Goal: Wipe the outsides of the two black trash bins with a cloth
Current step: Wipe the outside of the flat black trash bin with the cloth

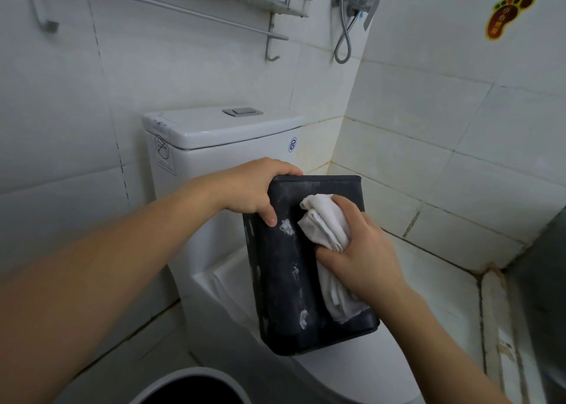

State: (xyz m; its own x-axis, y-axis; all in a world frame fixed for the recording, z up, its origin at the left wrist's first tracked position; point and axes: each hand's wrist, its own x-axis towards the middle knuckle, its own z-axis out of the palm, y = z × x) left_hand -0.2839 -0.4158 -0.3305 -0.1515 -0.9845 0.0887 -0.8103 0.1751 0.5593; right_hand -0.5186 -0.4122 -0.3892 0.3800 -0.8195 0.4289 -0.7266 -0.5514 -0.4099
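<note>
A black rectangular trash bin (284, 284) is held up in the air above the toilet, with one broad side facing me and white smears on it. My left hand (251, 189) grips its upper left corner, thumb on the front face. My right hand (361, 250) holds a bunched white cloth (324, 223) and presses it against the bin's right half. The cloth's loose end hangs down over the bin's lower right. A second round bin (190, 385) with a grey rim and dark inside shows at the bottom edge.
A white toilet with its cistern (220, 134) and closed lid (352, 370) stands right behind and below the bin. Tiled walls close in on the left and right. A towel rail (171, 8) and shower valve (355, 2) hang above.
</note>
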